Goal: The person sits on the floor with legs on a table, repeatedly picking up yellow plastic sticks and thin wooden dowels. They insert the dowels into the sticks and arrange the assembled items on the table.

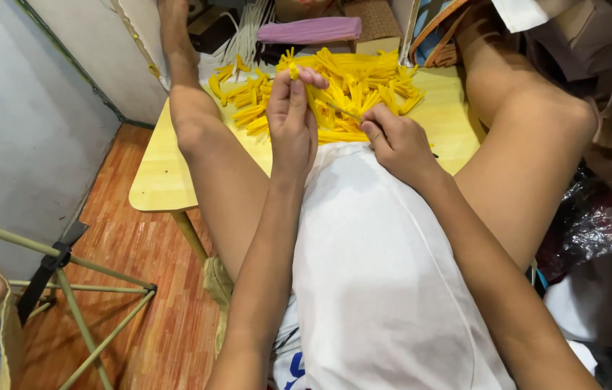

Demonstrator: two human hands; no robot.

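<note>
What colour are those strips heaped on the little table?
Bright yellow strips, on a pale yellow table; head view shows them.

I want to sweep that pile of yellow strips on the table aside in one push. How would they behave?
The yellow strips look thin and light, so they would probably scatter or slide over each other rather than move as one. They lie loose and crisscrossed, so some may snag. The small table looks smooth, and strips near its edge could slip off.

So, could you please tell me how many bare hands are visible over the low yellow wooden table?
2. The left hand pinches a small yellow piece; the right hand holds a thin stick, beside the yellow pile on the table.
</note>
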